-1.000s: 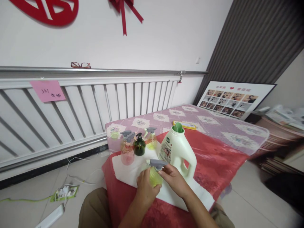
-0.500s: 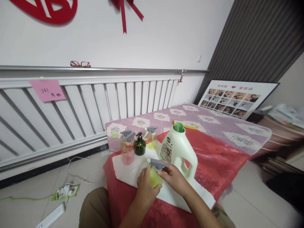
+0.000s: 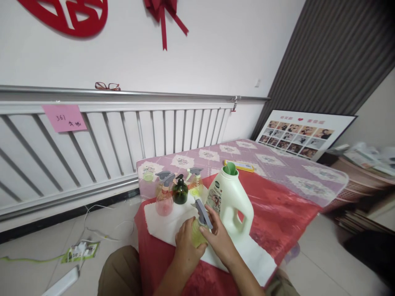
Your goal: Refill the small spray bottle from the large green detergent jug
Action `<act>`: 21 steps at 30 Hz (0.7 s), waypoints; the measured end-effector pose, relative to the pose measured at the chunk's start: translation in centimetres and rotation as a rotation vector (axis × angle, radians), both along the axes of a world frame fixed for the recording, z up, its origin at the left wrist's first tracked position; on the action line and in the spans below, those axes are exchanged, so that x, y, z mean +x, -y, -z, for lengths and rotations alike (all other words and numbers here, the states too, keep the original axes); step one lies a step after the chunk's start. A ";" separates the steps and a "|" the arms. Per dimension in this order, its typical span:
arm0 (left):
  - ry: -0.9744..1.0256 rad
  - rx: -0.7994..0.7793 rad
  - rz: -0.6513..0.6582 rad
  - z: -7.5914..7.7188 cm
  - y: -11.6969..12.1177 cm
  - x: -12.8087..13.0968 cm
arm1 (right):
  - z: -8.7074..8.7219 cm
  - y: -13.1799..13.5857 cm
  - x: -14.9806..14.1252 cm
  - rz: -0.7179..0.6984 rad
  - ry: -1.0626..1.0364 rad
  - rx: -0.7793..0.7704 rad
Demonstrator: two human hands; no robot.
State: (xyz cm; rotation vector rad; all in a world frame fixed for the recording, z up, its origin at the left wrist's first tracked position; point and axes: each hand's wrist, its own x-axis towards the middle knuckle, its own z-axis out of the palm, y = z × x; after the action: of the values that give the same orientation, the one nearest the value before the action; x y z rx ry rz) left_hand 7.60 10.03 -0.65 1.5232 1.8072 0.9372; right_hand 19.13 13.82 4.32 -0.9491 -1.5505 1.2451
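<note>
In the head view, the left hand [image 3: 187,241] curls its fingers round the yellow bottle [image 3: 197,234], over the white sheet [image 3: 169,225] and just beside the jug [image 3: 232,196], while the right hand [image 3: 218,235] has its thumb and fingers bent about the grey spray head [image 3: 203,212]. The step seems to be turning this spray head, which calls for a steady left grip and a small right twist. The bottle looks like see-through, rounded plastic; the jug is smooth and opaque, the red cover [image 3: 274,201] thin and shiny.
</note>
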 end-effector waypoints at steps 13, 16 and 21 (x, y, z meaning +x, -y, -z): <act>-0.032 0.050 -0.005 -0.2 0.1 -0.2 | 0.6 -0.1 0.6 -0.017 0.047 0.030; -0.029 0.038 -0.016 -0.3 0.2 -0.1 | 0.7 -0.2 0.3 0.046 0.041 0.026; -0.017 0.038 -0.024 -0.4 0.3 0.0 | 2.1 -0.1 -1.4 0.190 0.006 0.031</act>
State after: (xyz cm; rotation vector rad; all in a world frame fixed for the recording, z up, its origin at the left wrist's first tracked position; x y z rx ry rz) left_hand 7.59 9.75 -0.24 1.5409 1.8327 0.9779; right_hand 17.74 13.96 2.22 -1.0545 -1.4434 1.0826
